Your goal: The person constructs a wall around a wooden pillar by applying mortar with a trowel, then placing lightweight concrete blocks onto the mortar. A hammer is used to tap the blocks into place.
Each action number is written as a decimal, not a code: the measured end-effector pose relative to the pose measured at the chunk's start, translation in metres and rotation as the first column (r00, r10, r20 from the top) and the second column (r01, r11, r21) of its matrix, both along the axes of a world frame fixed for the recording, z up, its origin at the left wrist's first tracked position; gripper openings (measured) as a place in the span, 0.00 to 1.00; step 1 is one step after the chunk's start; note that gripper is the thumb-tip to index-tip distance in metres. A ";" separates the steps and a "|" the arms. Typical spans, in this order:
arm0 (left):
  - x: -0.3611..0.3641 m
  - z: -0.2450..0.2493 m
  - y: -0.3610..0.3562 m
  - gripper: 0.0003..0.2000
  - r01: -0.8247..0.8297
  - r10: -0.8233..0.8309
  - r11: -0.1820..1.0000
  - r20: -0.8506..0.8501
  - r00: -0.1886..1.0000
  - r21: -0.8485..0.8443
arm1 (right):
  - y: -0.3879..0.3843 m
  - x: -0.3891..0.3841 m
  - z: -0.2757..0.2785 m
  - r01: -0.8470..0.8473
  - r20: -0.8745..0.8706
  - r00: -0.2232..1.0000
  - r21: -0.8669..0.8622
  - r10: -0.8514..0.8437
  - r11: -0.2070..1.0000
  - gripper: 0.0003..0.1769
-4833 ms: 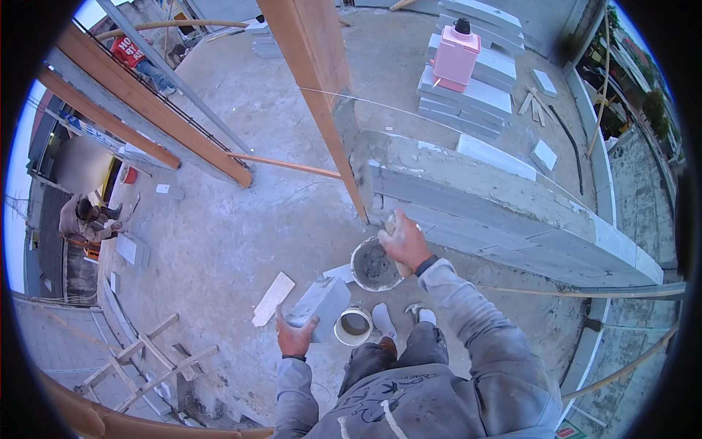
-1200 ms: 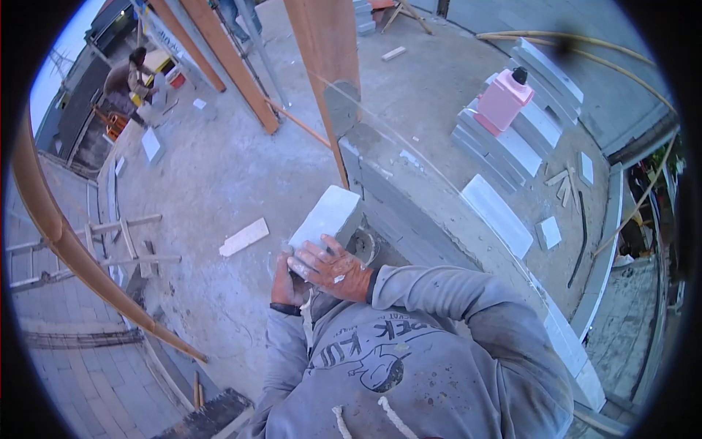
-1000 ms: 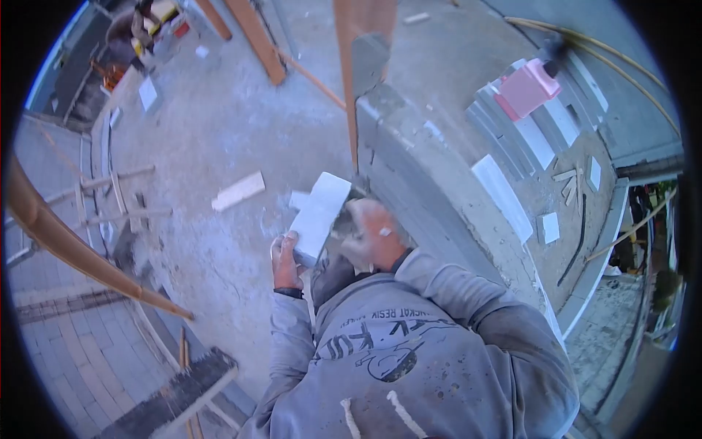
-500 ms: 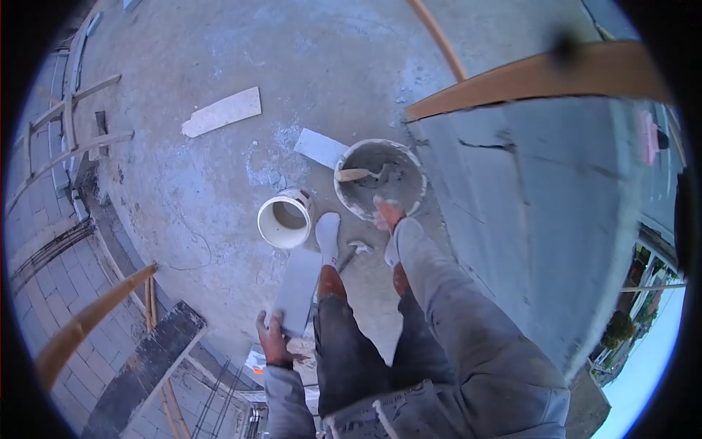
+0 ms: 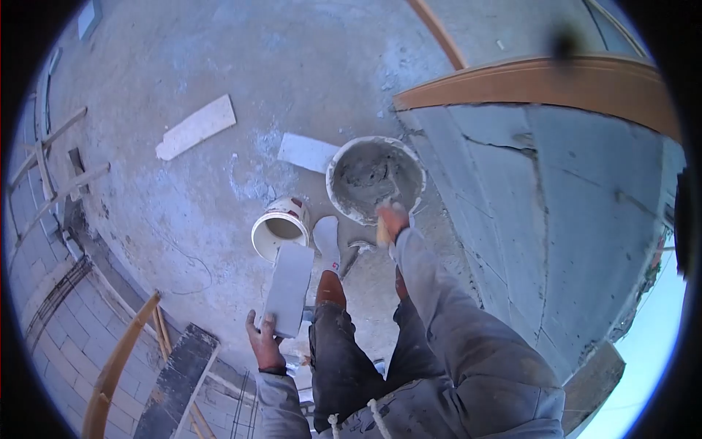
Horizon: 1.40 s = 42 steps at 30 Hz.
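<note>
Left fingers grip the block near the white bucket.

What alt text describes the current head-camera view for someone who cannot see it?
A person's left hand grips a grey block while the right hand holds a tan handle at a tub of grey paste. A smaller white bucket stands nearby.

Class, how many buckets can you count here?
2. The larger bucket, holding grey mortar, stands beside the wall. The smaller bucket stands by the left foot, partly behind the block. Others may be hidden.
</note>
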<state>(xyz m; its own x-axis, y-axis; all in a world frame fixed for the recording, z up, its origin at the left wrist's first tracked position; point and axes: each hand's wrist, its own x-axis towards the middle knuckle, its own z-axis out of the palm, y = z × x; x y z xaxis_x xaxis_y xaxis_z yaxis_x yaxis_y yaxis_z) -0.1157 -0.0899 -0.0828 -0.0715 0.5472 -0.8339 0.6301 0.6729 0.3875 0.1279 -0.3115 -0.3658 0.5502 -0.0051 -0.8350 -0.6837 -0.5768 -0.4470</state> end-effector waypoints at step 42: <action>0.053 0.188 0.064 0.45 0.427 -0.508 0.855 0.315 0.801 0.293 | -0.053 -0.014 0.501 -0.579 0.190 0.584 -0.584 0.789 0.569 0.13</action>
<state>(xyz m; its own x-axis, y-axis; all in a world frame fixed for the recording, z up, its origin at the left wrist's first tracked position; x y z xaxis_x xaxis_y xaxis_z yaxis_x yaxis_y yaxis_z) -0.0628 -0.0257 0.1051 0.5259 0.5881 -0.6145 0.6299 0.2162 0.7459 0.1140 -0.3646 0.1351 0.7997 0.2387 -0.5509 0.1895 -0.9710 -0.1457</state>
